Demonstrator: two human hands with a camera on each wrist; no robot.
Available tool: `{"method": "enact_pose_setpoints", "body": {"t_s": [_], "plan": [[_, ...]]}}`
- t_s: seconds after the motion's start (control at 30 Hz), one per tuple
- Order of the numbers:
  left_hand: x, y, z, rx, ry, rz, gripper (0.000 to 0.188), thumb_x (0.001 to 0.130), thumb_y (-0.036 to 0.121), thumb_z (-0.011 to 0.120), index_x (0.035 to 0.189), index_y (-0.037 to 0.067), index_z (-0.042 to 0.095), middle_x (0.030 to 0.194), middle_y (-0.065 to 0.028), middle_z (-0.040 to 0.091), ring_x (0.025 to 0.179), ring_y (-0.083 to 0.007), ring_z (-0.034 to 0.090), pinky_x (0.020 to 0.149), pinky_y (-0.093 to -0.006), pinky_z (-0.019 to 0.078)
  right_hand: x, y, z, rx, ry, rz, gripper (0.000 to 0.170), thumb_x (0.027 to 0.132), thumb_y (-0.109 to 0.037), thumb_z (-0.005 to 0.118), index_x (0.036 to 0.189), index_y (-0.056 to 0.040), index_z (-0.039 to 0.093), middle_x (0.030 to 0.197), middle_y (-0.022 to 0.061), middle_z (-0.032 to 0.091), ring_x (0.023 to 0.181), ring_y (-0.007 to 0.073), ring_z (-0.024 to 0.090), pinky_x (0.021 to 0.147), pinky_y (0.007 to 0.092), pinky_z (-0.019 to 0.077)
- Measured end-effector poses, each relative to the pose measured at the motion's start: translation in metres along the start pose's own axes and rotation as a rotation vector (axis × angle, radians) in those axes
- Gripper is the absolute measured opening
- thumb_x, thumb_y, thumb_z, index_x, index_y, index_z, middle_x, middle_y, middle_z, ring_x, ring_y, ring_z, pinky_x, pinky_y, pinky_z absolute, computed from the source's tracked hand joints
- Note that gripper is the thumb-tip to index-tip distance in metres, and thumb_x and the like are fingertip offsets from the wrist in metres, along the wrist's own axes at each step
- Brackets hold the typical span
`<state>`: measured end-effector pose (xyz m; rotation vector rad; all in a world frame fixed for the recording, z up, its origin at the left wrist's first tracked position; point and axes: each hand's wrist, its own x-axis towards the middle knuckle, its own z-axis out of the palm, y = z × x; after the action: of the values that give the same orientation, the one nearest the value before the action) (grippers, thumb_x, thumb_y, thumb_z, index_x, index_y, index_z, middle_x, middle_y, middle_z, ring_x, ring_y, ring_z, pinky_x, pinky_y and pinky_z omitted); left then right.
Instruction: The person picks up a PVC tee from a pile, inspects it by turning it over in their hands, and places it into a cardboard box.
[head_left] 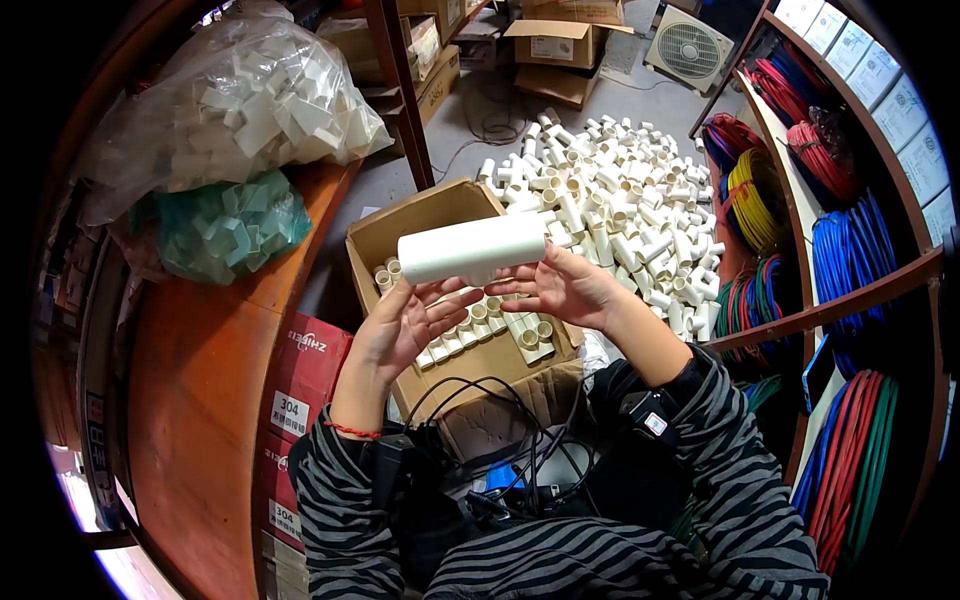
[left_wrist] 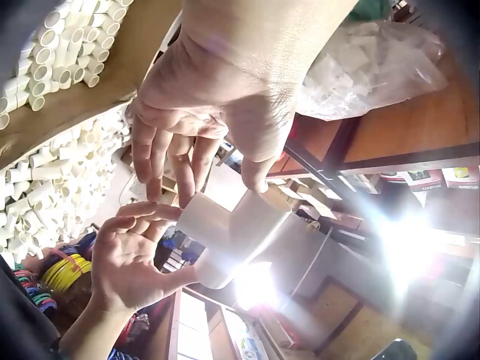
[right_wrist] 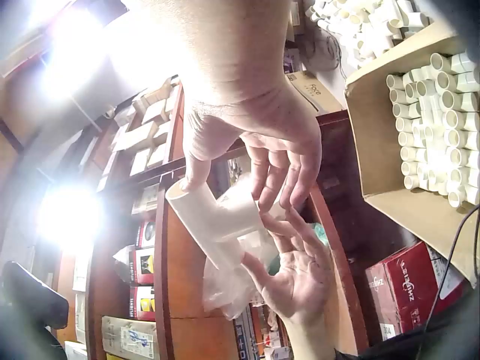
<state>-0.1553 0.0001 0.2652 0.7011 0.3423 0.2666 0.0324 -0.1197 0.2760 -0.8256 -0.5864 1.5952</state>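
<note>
A white plastic pipe tee (head_left: 470, 250) is held up between both hands, above an open cardboard box (head_left: 410, 212). Its long run lies crosswise in the head view, and the short branch points down toward the fingers. The left hand (head_left: 395, 335) holds the left end with its thumb, fingers spread beneath. At the other end, the thumb of the right hand (head_left: 580, 290) presses the rim while its fingers reach under toward the branch. The right wrist view shows the tee (right_wrist: 206, 221) with its branch toward both hands' fingertips. Rows of white pipe fittings (head_left: 480, 325) stand inside the box.
A large heap of loose white fittings (head_left: 620, 200) covers the floor behind the box. Bagged fittings (head_left: 250, 110) sit on the orange-brown shelf (head_left: 200, 400) at left. Wire coils (head_left: 850, 250) fill the right-hand rack. Black cables (head_left: 530, 430) hang before the person's body.
</note>
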Motion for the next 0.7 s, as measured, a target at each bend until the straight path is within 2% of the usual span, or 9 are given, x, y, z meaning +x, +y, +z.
{"method": "enact_pose_setpoints", "body": {"t_s": [0.33,0.53,0.7], "plan": [[-0.001,-0.001,0.000,0.021,-0.017,-0.013,0.055,0.081,0.042,0.039,0.118,0.002,0.030,0.114,-0.0135,0.041,0.106,-0.0291,0.042,0.087,-0.0393,0.0368,0.000,0.001,-0.001,-0.004,-0.011,0.003,0.060,0.076,-0.047,0.048,0.115,-0.0045,0.033,0.104,0.0122,0.048,0.099,0.0223,0.047,0.081,0.0335,0.0406],[-0.003,0.000,0.006,0.036,-0.032,-0.018,0.056,0.081,0.043,0.038,0.119,0.003,0.030,0.116,-0.0131,0.040,0.107,-0.0297,0.041,0.087,-0.0416,0.0358,0.002,0.006,0.000,0.147,-0.023,0.026,0.060,0.074,-0.048,0.050,0.115,-0.0074,0.033,0.100,0.0094,0.049,0.094,0.0196,0.047,0.082,0.0326,0.0392],[-0.003,0.000,0.007,0.062,-0.037,-0.039,0.056,0.082,0.045,0.036,0.118,0.002,0.031,0.117,-0.0130,0.038,0.108,-0.0286,0.040,0.087,-0.0403,0.0354,0.003,0.006,0.000,0.231,-0.087,0.016,0.058,0.074,-0.050,0.048,0.107,-0.0034,0.040,0.095,0.0075,0.049,0.088,0.0170,0.048,0.079,0.0299,0.0400]]}}
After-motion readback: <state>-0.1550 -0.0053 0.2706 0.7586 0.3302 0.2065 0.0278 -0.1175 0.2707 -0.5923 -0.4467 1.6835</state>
